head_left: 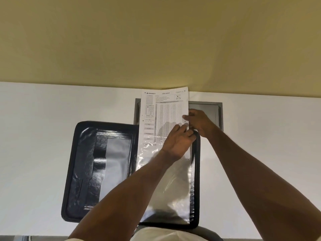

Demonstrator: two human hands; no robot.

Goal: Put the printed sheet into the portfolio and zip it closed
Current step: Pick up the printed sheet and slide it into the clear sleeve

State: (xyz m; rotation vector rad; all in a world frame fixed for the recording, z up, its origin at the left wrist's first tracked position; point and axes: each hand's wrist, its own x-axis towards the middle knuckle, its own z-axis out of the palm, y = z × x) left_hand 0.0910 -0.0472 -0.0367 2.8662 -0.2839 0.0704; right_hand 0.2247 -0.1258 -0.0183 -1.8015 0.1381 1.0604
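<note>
Currently at the insertion stage, with zipping not yet begun. Noted a black leather-look zip portfolio [81,171] lying open and flat on a white table [43,136], with a clear plastic sleeve [170,188] over its right half. Noted a white printed sheet [161,110] seated only partway in that sleeve. Lower part under the film, upper part projecting past the portfolio's far edge, over a grey recessed hatch [210,110] in the table and up against a yellow wall [156,40].

Right hand [199,122] pinching the sheet's right edge, one digit laid on the printed face. Left hand [175,145] set at the sleeve mouth with fingers bent. Cannot tell whether pinching the film or merely pressing it.

Recommended for this step:
- Keep the film lifted at the mouth.
- Feed the sheet straight toward the near edge, square to the sleeve's sides, so that neither lower corner snags.
- Avoid pushing from the top alone, as likely to buckle the paper.
- Seat fully before closing. Any paper left over the far edge judged liable to foul the zip.

Limits of inspection:
- Left fingertips and the sleeve's right top corner masked by the hands.
- Depth reached by the sheet's lower edge lost in glare on the film.
- Zip slider and teeth not made out anywhere on the rim.
- Near edge of the portfolio partly behind the forearms.
- Print too small to read beyond the heading.
</note>
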